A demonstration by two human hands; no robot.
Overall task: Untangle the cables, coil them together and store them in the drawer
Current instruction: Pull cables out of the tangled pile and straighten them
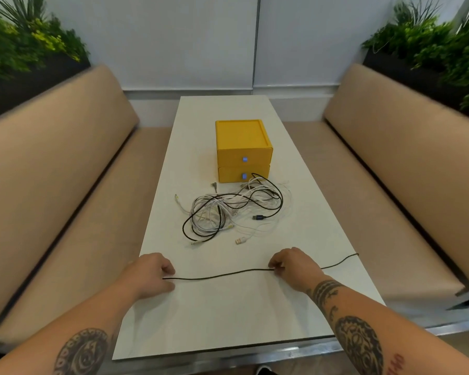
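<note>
A single black cable (220,275) lies stretched across the near part of the white table (228,320). My left hand (152,274) pinches its left end and my right hand (293,266) pinches it further along, with the rest trailing to the table's right edge. Beyond my hands lies a tangled heap of white and black cables (236,209). Behind the heap stands a yellow box with two drawers (243,151), both closed, each with a small blue handle.
Tan bench seats (74,185) run along both sides of the table, with planters of green foliage (25,41) behind their backrests. A white wall closes off the far end. A loose USB plug (240,240) lies between the heap and my hands.
</note>
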